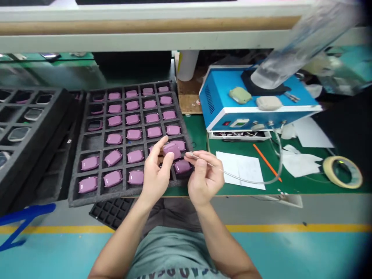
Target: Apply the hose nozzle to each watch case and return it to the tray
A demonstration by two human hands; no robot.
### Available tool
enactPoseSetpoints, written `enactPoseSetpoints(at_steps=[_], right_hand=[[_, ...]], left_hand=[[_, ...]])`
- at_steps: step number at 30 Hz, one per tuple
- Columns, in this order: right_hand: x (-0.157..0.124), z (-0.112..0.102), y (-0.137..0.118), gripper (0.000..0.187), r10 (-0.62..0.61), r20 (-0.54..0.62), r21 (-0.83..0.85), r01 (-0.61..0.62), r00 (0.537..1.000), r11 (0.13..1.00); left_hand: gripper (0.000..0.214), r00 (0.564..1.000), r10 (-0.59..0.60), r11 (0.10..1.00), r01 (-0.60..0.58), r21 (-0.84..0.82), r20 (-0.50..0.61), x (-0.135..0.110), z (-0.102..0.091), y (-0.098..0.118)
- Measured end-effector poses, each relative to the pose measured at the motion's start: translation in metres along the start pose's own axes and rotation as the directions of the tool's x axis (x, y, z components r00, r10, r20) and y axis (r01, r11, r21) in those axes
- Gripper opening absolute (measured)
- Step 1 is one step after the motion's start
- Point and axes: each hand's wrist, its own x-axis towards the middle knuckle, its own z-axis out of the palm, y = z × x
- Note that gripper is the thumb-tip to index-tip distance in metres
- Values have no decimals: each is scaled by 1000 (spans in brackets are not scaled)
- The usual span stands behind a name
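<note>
Between the thumb and fingers of my left hand (157,170) is a purple watch-shaped case (172,150), held above the right side of a dark foam tray (94,142). My right hand (205,174) pinches a thin dispensing needle (192,155) on a clear tube (250,181), its tip pointing at the case, close to its right edge. Whether the tip touches the case I cannot tell. More purple cases (134,134) sit in the tray's compartments, and a darker one (182,166) lies just below the held case.
A blue dispenser box (216,100) stands at the back right, with a clear cylinder (270,73) on top. White paper (241,170), an orange stick (267,162) and a tape roll (343,171) lie on the green mat. Stacked foam trays (31,143) stand at the left.
</note>
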Motion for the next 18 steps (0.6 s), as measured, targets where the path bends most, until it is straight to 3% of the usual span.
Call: enactPoseSetpoints(at_steps=[8,18], right_hand=[[0,-2,4,10,-33,60,-3,33,998,999],[1,-4,4,12,12,46,-10,-12,999,1000]], left_hand=[[30,994,-101,954,82,-287,-52,-4,1,-3],[29,997,-77,949,64,-309,-31,-6,3,-1]])
